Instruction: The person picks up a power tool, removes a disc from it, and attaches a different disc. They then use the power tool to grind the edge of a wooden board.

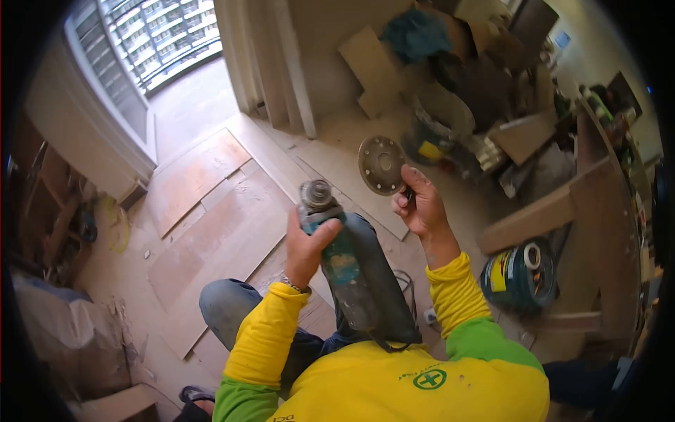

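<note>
My left hand (306, 246) is wrapped round the head end of a teal angle grinder (342, 271), whose body lies along my thigh. Its bare metal spindle (318, 191) points up, with no disc on it. In my right hand (424, 207) I pinch the lower edge of a round, dusty grinding disc (380, 166) with small holes in a ring and a larger hole at its centre. The disc is held up to the right of the grinder, apart from it. Something dark shows by my right fingers, too small to name.
Large tiles (204, 271) lie on the dusty floor to the left. A teal bucket (520, 278) stands at the right by a wooden frame (534, 214). Rubble, boards and another bucket (443, 116) are heaped at the back right. An open door (112, 77) gives onto a balcony.
</note>
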Available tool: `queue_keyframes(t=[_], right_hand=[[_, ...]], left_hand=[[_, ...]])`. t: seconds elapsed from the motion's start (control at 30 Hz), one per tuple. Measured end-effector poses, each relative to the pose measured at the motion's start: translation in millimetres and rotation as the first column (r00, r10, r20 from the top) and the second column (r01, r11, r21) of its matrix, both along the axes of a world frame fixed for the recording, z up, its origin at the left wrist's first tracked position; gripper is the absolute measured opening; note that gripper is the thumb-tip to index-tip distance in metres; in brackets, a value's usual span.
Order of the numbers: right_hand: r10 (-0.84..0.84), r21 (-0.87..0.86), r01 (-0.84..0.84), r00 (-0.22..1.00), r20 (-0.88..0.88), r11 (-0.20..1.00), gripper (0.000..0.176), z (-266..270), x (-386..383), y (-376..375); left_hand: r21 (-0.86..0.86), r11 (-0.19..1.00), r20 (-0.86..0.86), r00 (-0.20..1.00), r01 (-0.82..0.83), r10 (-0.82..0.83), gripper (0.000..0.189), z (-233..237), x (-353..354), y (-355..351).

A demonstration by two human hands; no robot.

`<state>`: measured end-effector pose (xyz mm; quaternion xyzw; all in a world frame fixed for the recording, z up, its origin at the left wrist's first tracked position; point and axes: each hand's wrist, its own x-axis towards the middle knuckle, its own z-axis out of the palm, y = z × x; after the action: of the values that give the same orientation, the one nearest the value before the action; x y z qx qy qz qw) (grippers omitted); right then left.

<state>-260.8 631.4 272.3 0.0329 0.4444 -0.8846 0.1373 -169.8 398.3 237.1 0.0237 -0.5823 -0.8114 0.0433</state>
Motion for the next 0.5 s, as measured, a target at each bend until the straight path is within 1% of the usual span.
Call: queue_keyframes(t=[0.03,0.07,0.1,0.13,0.17,0.2,0.23,0.27,0.33,0.37,0.4,0.43,0.47,0.5], right_hand=[[-0.053,0.014,0.053,0.998,0.021,0.999,0.019,-34.4,-6.9,22.2],[-0.106,0.012,0.106,0.993,0.053,0.994,0.019,-68.3,-11.7,41.7],[-0.218,0.109,0.204,0.965,0.144,0.973,0.023,-103.4,-12.6,63.6],[-0.330,0.216,0.282,0.916,0.230,0.935,0.026,-144.6,-2.8,89.1],[-0.376,0.230,0.321,0.889,0.261,0.919,0.026,-194.1,8.8,117.7],[-0.483,0.324,0.388,0.822,0.301,0.863,0.026,-245.5,20.1,144.3],[-0.576,0.416,0.433,0.748,0.330,0.800,0.026,-291.1,33.9,167.6],[-0.597,0.425,0.447,0.726,0.343,0.787,0.026,-324.7,48.7,186.4],[-0.811,0.637,0.502,0.392,0.434,0.584,0.030,-379.7,86.5,215.0],[-0.818,0.642,0.507,0.372,0.440,0.575,0.030,-407.3,105.2,227.8],[-0.837,0.662,0.513,0.320,0.444,0.547,0.032,-432.4,124.0,239.4],[-0.856,0.680,0.522,0.268,0.443,0.515,0.035,-437.1,135.7,245.9],[-0.862,0.681,0.533,0.250,0.441,0.502,0.035,-441.9,143.0,250.7],[-0.847,0.697,0.484,0.237,0.477,0.528,0.036,-435.7,147.8,246.5]], left_hand=[[0.003,1.000,-0.027,0.999,-0.031,0.031,0.058,-4.6,-0.6,-1.6],[0.011,0.999,-0.043,0.998,-0.051,0.052,0.057,-11.7,-0.4,-0.4],[0.003,0.999,-0.047,0.998,-0.037,0.037,0.054,-13.4,0.4,0.8],[-0.003,1.000,-0.046,0.999,-0.023,0.023,0.051,-11.9,3.7,1.0],[-0.002,1.000,-0.067,0.998,-0.013,0.013,0.053,-11.3,5.4,2.5],[-0.001,1.000,-0.094,0.996,-0.010,0.010,0.055,-11.9,4.5,3.1],[0.004,1.000,-0.082,0.997,0.002,-0.002,0.058,-16.8,4.8,2.8],[0.009,1.000,-0.076,0.997,0.007,-0.006,0.060,-21.6,4.6,1.1],[0.002,1.000,-0.056,0.998,0.023,-0.023,0.064,-29.4,7.5,-2.5],[0.027,0.999,-0.062,0.998,0.030,-0.029,0.065,-32.6,7.8,-2.3],[0.051,0.998,-0.071,0.997,0.038,-0.035,0.066,-35.5,7.6,-2.0],[0.076,0.995,-0.052,0.997,0.064,-0.061,0.070,-40.0,9.7,-3.3],[0.102,0.992,-0.046,0.996,0.077,-0.073,0.072,-43.4,10.2,-4.6],[0.137,0.988,-0.040,0.997,0.073,-0.069,0.073,-44.2,10.5,-2.5]])
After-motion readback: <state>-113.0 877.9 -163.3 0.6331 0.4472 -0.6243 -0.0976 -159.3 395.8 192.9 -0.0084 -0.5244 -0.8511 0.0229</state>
